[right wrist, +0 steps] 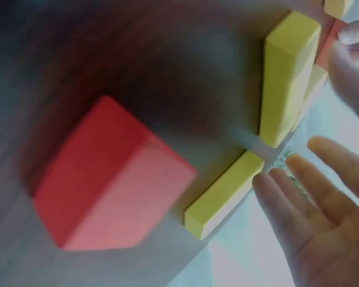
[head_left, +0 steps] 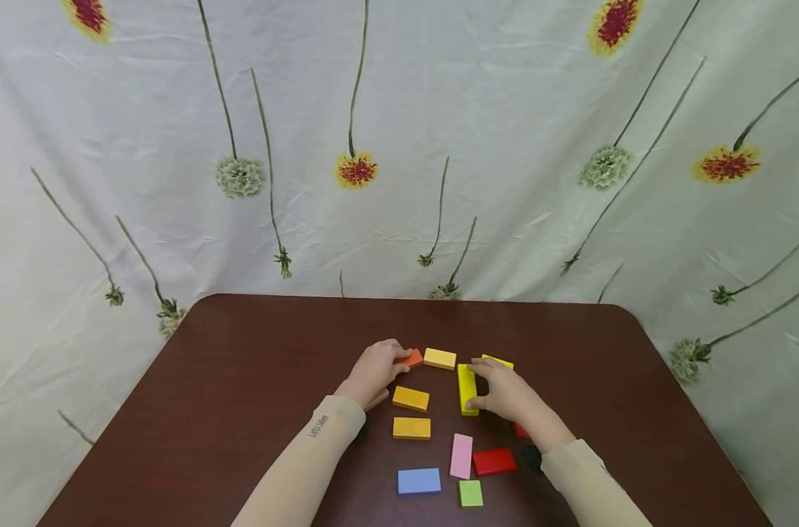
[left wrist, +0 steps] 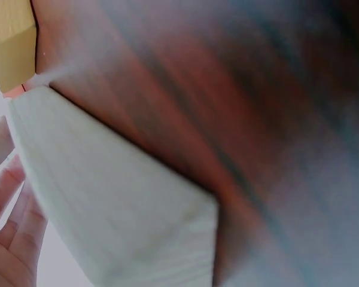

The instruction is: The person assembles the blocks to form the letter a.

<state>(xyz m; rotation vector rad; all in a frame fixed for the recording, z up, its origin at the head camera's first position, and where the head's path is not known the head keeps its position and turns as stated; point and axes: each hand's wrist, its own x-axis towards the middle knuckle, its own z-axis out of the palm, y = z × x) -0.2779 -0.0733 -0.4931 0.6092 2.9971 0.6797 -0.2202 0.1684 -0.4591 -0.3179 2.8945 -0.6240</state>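
Note:
My left hand (head_left: 373, 369) is at the far left of a group of wooden blocks, with thumb and fingertips pinching an orange-red block (head_left: 412, 358). A pale wooden block (left wrist: 107, 179) lies under the left wrist, large in the left wrist view. My right hand (head_left: 504, 391) hovers at a bright yellow block (head_left: 466, 384), its thumb and fingers spread. In the right wrist view those fingers (right wrist: 323, 185) look fairly straight, and the yellow block stands apart from them. Another yellow block (right wrist: 224, 194) lies near their tips, partly hidden by the hand in the head view.
A cream block (head_left: 440, 359) lies between the hands. Nearer are two amber blocks (head_left: 411, 398), a pink block (head_left: 461, 456), a red block (head_left: 494, 461), a blue block (head_left: 419, 481) and a green block (head_left: 470, 493). Another red block (right wrist: 113, 185) sits under the right wrist.

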